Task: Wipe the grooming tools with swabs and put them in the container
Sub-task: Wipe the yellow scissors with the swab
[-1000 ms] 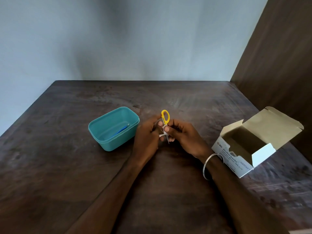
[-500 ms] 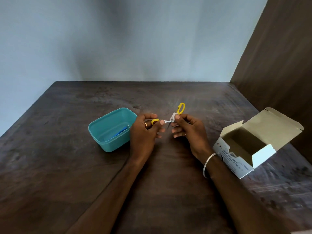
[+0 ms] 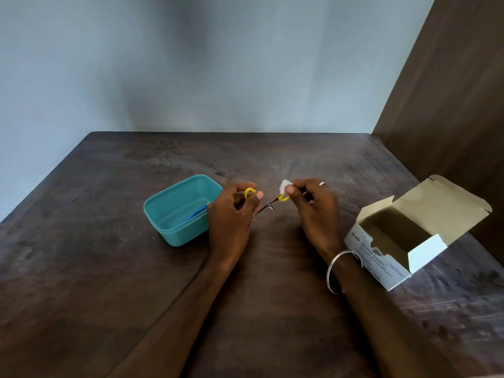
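Small scissors (image 3: 268,206) with yellow ring handles hang between my hands above the table's middle. My left hand (image 3: 231,211) pinches one yellow ring. My right hand (image 3: 313,208) pinches a white swab (image 3: 285,184) against the other yellow ring. The metal blades point down and left, spread open, partly behind my left fingers. A teal container (image 3: 174,230) stands just left of my left hand, with a blue tool (image 3: 195,215) lying inside it.
An open white box of alcohol swabs (image 3: 381,266) stands at the right, its flap raised. A dark wooden panel (image 3: 450,105) rises along the table's right side. A pale wall stands behind the dark wooden table (image 3: 109,282).
The scissors have been pulled further open and lowered slightly. My right hand slid the swab from the blades up to the right yellow ring.
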